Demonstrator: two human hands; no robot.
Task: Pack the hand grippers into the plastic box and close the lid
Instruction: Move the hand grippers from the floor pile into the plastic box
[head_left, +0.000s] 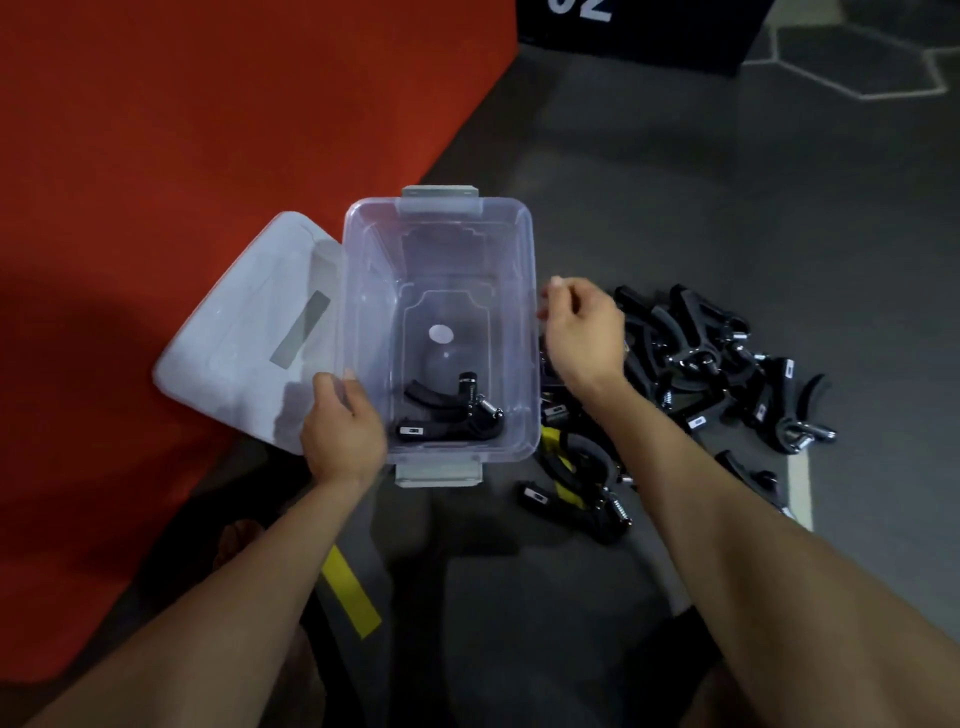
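Head view: your left hand (343, 426) grips the near-left rim of the open plastic box (524, 291), which holds one hand gripper (452, 413). Your right hand (584, 327), fingers loosely curled and empty, hovers over the pile of hand grippers (717, 358) right of it. Its lid (244, 332) lies left.

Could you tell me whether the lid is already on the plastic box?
No, the lid leans beside the open plastic box.

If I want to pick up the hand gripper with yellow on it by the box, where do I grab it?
Grab one black foam handle of the yellow-marked hand gripper, probably coming down from above. It lies flat on the floor beside the plastic box, its handles spread apart, so fingers can likely curl round one. Avoid the metal spring end, which looks small and knobbly.
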